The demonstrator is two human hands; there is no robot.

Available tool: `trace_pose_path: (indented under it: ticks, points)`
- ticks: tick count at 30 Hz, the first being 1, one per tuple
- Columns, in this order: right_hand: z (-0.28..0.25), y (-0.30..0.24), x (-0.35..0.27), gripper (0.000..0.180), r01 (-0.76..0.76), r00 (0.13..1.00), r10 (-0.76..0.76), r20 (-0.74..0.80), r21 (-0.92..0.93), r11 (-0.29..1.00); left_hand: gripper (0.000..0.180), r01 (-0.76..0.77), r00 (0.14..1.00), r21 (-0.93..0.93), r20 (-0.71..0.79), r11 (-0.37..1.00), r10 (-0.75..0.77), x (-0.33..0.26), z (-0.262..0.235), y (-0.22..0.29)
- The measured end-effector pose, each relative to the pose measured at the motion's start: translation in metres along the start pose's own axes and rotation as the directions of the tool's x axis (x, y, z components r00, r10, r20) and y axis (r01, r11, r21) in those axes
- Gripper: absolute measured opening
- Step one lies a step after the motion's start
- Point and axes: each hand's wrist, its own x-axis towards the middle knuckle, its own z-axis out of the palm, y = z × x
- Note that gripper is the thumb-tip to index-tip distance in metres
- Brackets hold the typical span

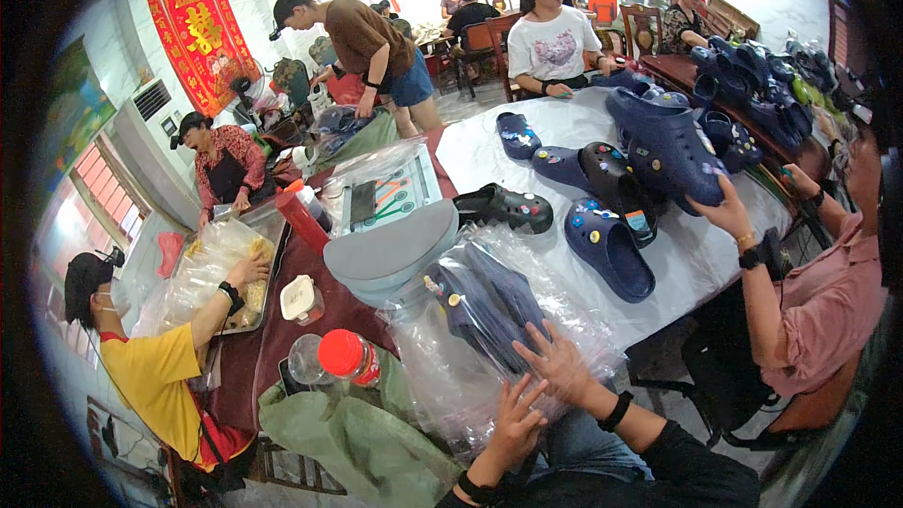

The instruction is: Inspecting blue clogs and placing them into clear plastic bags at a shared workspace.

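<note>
A pair of navy clogs (484, 296) with small decorative charms lies inside a clear plastic bag (414, 357) in front of me. My right hand (562, 367) rests on the bag near the lower end of the clogs, its fingers spread. Just below and to its left, my left hand (515, 421) touches the plastic with its fingers stretched out. More clear plastic bunches up beneath and around both hands. Beyond the bag, a loose navy clog (611, 249) and a black clog (503, 209) lie on the table, both with charms.
A grey plastic case (390, 245) stands behind the bag. A red-lidded jar (348, 355), a small white-lidded tub (301, 299) and green cloth (367, 442) are at my left. On the right, a person in pink holds a big navy clog (668, 146). More clogs cover the white-sheeted table (489, 136).
</note>
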Motion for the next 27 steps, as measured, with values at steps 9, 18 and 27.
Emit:
trace_pose_path:
  ticks: [9,18,27]
  points:
    - [0.006,-0.002,-0.003,0.078,-0.145,0.989,0.147,0.015,-0.095,0.985,0.012,0.053,0.999,0.056,-0.016,0.997,-0.052,-0.003,-0.001,0.000]
    - [0.012,-0.005,0.001,0.080,-0.158,0.983,0.152,0.099,0.051,0.986,0.015,0.063,0.991,-0.165,-0.103,0.984,-0.081,-0.007,0.004,-0.014]
    - [0.027,-0.014,-0.007,0.089,-0.324,0.942,0.334,-0.012,0.209,0.923,0.038,0.203,0.711,-0.573,-0.472,0.794,-0.522,-0.022,0.015,-0.033]
